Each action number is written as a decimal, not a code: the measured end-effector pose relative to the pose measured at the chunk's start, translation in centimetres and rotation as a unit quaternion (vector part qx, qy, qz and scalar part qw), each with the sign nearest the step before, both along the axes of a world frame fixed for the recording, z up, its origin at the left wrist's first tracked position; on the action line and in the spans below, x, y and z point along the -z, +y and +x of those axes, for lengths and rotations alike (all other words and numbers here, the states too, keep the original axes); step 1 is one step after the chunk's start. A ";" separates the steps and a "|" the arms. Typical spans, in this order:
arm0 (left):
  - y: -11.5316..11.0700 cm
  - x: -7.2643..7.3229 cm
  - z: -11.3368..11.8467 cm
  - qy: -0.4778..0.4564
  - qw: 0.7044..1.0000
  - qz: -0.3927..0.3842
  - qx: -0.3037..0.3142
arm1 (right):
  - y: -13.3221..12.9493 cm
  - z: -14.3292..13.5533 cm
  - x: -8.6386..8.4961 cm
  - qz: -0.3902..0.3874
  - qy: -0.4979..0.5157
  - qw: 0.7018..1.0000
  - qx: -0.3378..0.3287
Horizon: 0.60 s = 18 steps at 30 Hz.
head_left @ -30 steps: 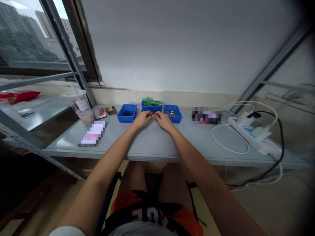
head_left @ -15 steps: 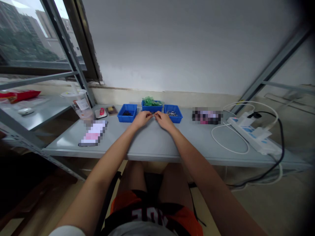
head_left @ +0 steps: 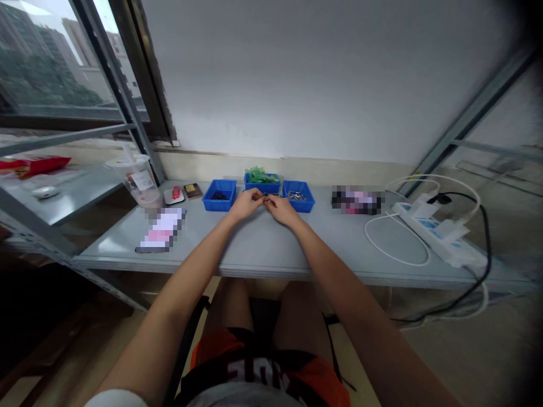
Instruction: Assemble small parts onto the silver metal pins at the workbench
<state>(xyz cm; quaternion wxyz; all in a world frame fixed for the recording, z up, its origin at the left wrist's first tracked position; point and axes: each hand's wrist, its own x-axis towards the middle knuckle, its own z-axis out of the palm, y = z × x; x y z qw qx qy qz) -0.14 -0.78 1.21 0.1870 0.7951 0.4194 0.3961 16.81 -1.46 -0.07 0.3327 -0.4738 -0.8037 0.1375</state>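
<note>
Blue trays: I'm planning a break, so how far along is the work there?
No finished piece can be made out. The left hand and right hand meet, seemingly around something too small to identify. Dark parts, silvery metal parts and green plastic pieces sit in the blue trays, so some work probably remains.

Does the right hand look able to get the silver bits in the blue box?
Probably yes: the silver bits lie in an open-topped blue box close by the right hand, though its fingers look busy beside the left hand.
</note>
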 end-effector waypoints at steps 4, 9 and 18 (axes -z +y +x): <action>0.4 0.3 -0.3 0.043 0.999 0.017 -0.012 | 0.3 0.0 0.0 0.025 0.038 0.999 0.023; 0.7 0.8 -0.5 0.074 0.997 0.032 -0.009 | 0.5 0.0 0.1 0.026 0.049 0.998 0.017; 0.6 0.7 -0.5 0.092 0.995 0.027 -0.029 | 0.5 0.0 0.2 0.042 0.024 0.999 0.019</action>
